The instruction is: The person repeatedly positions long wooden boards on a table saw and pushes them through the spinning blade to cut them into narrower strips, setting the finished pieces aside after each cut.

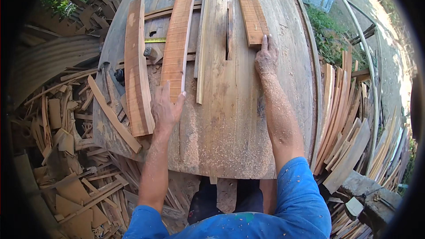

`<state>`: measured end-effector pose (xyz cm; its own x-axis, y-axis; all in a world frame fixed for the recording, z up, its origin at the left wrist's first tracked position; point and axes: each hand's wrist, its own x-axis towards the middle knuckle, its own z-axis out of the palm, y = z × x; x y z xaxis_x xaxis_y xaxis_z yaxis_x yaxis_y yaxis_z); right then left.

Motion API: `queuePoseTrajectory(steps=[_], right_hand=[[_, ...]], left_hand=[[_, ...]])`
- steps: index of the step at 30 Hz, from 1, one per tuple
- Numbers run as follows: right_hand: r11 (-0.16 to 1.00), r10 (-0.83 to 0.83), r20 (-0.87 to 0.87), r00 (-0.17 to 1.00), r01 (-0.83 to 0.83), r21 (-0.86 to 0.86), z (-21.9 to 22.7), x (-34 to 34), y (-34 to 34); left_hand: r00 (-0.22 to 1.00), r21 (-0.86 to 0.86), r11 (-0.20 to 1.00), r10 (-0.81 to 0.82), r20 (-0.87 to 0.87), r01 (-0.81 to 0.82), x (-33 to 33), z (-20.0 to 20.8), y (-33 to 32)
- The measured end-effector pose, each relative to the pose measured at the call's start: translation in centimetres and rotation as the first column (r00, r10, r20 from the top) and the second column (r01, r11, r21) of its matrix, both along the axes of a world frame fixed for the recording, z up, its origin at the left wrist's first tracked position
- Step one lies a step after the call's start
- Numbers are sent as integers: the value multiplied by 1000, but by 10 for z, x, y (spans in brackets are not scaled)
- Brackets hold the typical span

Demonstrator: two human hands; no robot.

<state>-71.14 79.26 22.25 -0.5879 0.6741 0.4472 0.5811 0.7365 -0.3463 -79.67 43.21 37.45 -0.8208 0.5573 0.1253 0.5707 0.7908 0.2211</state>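
1. I am looking down at a worn wooden bench dusted with sawdust, with a narrow saw slot running lengthwise near its middle.
2. My left hand is lying open and flat, fingers spread, on the near end of a long reddish board that is stretching away across the bench.
3. My right hand is resting with its fingers extended, fingertips pressing on the near end of a second reddish board, which is lying just right of the saw slot; it is not gripping anything.
4. The two boards are lying well apart, with the saw slot and a thin pale strip sitting between them.
5. A third, wider plank is lying left of my left hand, near the bench's left edge, untouched.
6. A yellow tape measure blade is showing between the wider plank and the left board.
7. Offcuts and scrap are piling up on the ground to the left of the bench.
8. A stack of cut slats is leaning on the right side of the bench.
9. Sawdust is clinging to both of my forearms, and blue sleeves are showing at the lower edge.
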Motion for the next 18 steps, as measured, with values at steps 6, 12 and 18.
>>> queuePoseTrajectory(steps=[6, 12, 18], right_hand=[[984, 85, 141, 986, -61, -166, 42, 141, -121], [907, 330, 243, 912, -235, -348, 128, 329, -297], [871, 96, -4, 995, -86, -484, 104, 371, -264]], left_hand=[[944, 356, 928, -208, 256, 108, 111, -22, 16], [930, 79, 995, -89, 355, 65, 224, -24, 75], [849, -168, 961, -104, 518, 221, 341, -10, -31]])
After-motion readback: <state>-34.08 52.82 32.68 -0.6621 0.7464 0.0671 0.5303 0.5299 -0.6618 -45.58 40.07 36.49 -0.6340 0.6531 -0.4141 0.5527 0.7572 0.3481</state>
